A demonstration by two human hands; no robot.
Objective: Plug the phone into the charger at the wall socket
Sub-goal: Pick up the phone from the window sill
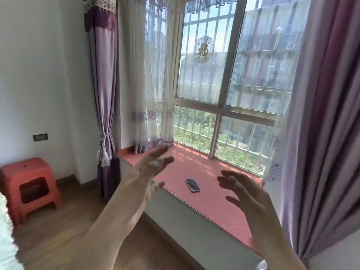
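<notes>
Head view: I see both hands raised, nothing held.
Left hand (150, 172): fingers spread straight.
Right hand (247, 195): fingers loose, apart.
Phone (192, 185): flat on pink window ledge (214, 203), between hands, untouched.

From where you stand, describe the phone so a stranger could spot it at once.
Find the big window; below it runs a pink sill. The phone lies flat there, near the front edge, between the two raised hands. It is the only small dark glossy rectangle on the sill.
</notes>
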